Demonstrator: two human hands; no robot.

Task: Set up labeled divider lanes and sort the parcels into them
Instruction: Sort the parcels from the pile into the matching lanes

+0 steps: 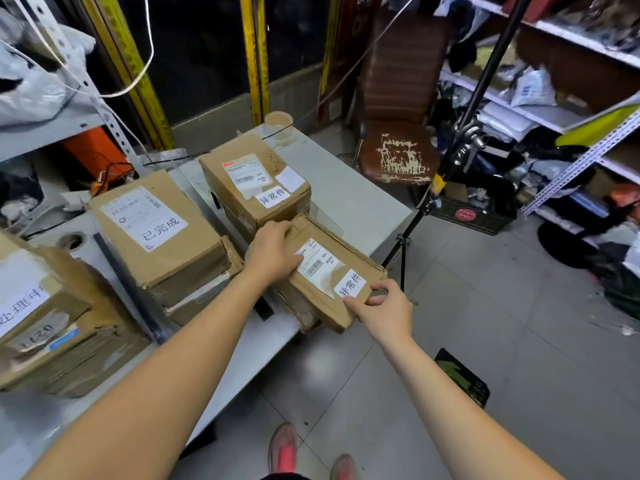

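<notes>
grey table (363, 202) edge: both hands (273, 254) (388, 310) hold a parcel (325, 301) labelled 异常件.

Counter (349, 202): pale grey top, running from near left to far right; cable hole (71, 241) toward the back left.
Far corner: tape roll (279, 123), resting on its flat side.
Right lane: brown box (254, 192) tagged 异常件; nearer, a low pile (300, 311) at the edge, under a tilted flat parcel (329, 271).
Middle lane: box stack (166, 244), top tagged 已完成.
Left lane: cardboard stack (69, 341), tag partly cut off.
Divider: black strip (130, 289), flat between the left and middle stacks.
</notes>
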